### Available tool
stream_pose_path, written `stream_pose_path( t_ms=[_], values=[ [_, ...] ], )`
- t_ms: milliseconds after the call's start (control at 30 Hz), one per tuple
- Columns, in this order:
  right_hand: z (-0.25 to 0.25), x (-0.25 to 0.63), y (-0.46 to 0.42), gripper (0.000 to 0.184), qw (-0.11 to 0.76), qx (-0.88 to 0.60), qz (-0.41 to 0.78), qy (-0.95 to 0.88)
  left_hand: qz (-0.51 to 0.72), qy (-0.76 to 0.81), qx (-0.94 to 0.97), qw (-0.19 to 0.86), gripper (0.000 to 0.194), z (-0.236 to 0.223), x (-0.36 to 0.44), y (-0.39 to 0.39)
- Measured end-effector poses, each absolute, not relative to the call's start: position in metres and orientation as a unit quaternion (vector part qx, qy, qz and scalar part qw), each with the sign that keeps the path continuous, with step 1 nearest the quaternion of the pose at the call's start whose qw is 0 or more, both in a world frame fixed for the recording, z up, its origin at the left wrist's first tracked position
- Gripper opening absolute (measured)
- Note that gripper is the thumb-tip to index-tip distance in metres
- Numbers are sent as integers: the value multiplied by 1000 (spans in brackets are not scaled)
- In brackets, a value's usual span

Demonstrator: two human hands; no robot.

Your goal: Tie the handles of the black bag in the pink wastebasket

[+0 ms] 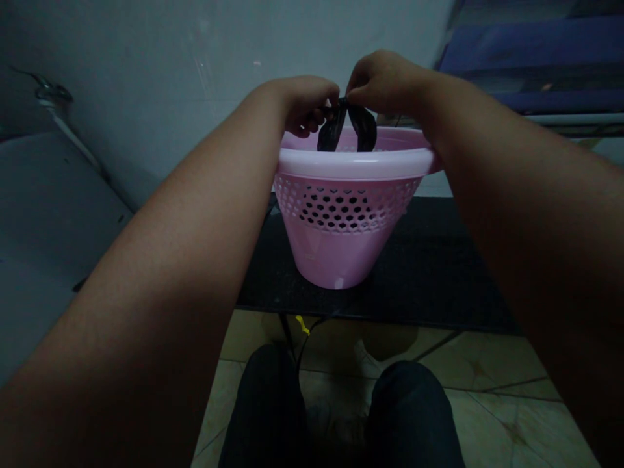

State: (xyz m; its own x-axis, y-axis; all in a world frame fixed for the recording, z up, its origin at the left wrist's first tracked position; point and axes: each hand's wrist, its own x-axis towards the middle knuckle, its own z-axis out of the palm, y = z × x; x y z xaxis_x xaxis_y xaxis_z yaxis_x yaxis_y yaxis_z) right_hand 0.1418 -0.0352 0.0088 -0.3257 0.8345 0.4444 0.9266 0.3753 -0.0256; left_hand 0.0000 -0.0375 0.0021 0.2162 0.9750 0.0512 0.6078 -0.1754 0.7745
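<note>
A pink plastic basket (336,250) with a band of holes below its rim stands on a black table. Above its opening, my left hand (312,104) and my right hand (383,81) meet at the top of a black plastic bag (364,129). Two dark loops of the bag run down from the fingers into the basket; the lower part is hidden behind the front rim, with dark material showing through the holes. Both hands pinch the bag's gathered top with closed fingers. My right forearm passes by the basket's right rim.
The black table (429,266) reaches close to my knees (409,403). A pale wall (195,65) rises behind it. At left are a grey panel (43,214) and a metal rod; a purple-blue surface (536,49) is at upper right. A yellow tie (303,324) hangs on a cord below the table edge.
</note>
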Motion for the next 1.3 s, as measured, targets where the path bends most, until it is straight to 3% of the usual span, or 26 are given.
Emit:
stream_pose_path(
  t_ms=[367, 733, 967, 1300],
  values=[
    [9, 141, -40, 34, 211, -543, -103, -806, 312, 563, 712, 280, 23, 0, 0, -38],
    [8, 143, -34, 34, 220, -534, -102, -810, 315, 549, 718, 290, 7, -1, -1, -33],
    [8, 144, -32, 35, 241, -539, -88, -802, 319, 542, 713, 312, 24, 1, 0, -40],
    [8, 146, -32, 34, 261, -540, -85, -795, 317, 545, 718, 294, 23, 1, 1, -38]
  ],
)
